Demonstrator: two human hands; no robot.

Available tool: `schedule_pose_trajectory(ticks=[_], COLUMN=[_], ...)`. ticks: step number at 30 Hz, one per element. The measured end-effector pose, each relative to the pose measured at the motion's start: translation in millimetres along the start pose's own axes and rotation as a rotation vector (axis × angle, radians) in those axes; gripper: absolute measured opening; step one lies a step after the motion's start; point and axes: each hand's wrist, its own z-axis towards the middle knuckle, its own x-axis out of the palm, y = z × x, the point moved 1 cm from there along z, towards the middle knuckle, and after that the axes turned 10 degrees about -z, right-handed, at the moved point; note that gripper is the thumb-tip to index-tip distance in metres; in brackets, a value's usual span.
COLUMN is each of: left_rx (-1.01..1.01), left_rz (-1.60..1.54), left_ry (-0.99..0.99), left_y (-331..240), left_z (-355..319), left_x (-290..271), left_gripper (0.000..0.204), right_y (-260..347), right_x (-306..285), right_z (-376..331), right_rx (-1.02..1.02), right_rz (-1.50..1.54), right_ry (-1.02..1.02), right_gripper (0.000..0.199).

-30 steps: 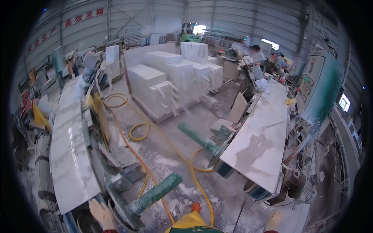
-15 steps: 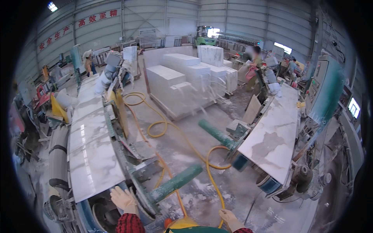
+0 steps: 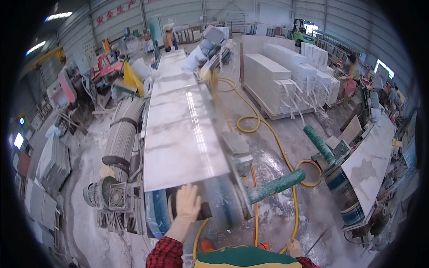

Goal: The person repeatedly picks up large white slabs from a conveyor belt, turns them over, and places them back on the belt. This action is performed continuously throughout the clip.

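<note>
The left grip (image 3: 187, 203) is at the near end of a blue-belted conveyor (image 3: 157, 214). Directly beyond it, a long white, grey-veined stone slab (image 3: 178, 143) lies on that conveyor. To its left sits a grey metal motor (image 3: 98, 192), a grey ribbed cylindrical bundle (image 3: 121, 136) farther ahead. A green cylindrical post (image 3: 277, 185) stands out to its right. Just beside the right grip (image 3: 293, 248) runs a yellow hose (image 3: 295, 205); well ahead is a stack of white rectangular stone blocks (image 3: 266, 77).

Grey-veined white slab (image 3: 178, 127), red-and-black checked sleeve (image 3: 164, 253), yellow hose (image 3: 296, 214), green post (image 3: 278, 185)
</note>
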Motion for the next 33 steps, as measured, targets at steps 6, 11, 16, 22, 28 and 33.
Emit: schedule_pose_trajectory(ticks=[6, 11, 16, 22, 28, 33], left_rx=[-0.271, -0.338, -0.382, -0.311, -0.36, -0.4], left_rz=[0.151, 0.189, 0.152, 0.147, 0.189, 0.2], left_ry=[-0.014, 0.016, -0.016, -0.044, 0.016, 0.064], left_y=[151.8, 191.5, 185.9, 193.9, 178.5, 170.8], left_z=[-16.6, 12.0, 9.6, 6.8, 6.0, 11.8], left_x=[-53.6, -53.1, -49.9, -40.4, -55.5, -62.6], left_gripper=[0.057, 0.059, 0.059, 0.055, 0.053, 0.054], right_y=[198.2, 424.2, 549.5, 597.4, 598.5, 600.9], right_x=[-48.0, -95.4, -119.6, -93.9, -84.7, -94.0], right_z=[-22.7, -69.7, -86.7, -32.3, -36.5, -42.1], right_rx=[-0.173, -0.934, -1.303, -1.422, -1.394, -1.4], right_rz=[0.131, -0.02, -0.082, -0.148, -0.131, -0.049], right_ry=[-0.529, -0.932, -0.686, -0.705, -0.64, -0.617], right_gripper=[0.035, 0.024, 0.03, 0.04, 0.042, 0.042])
